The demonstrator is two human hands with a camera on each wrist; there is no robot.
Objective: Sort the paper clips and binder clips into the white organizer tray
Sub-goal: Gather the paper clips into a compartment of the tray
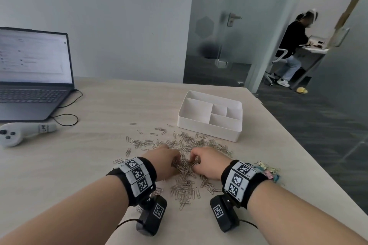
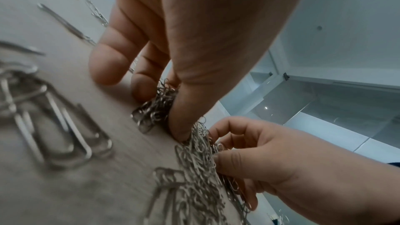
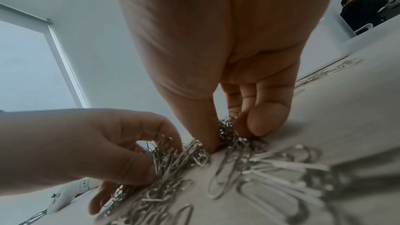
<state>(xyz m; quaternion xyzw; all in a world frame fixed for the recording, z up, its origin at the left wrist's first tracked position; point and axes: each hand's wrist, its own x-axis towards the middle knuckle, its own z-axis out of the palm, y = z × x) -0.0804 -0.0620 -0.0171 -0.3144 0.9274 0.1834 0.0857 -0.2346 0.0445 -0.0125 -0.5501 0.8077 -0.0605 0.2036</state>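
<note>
- Laptop (image 1: pixel 33 73) and controller (image 1: pixel 20 132) far left on table (image 1: pixel 99 165).
- Left hand (image 1: pixel 162 162) pinching paper clips (image 1: pixel 184 165) from heap.
- Right hand (image 1: pixel 209 162) likewise clamped on clips.
- Tray (image 1: pixel 209 131) behind, binder clips (image 1: pixel 268 171) far right.

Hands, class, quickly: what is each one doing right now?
Left hand: fingers curled, pinching a clump of paper clips.
Right hand: fingers curled, pinching paper clips from the same pile.
</note>
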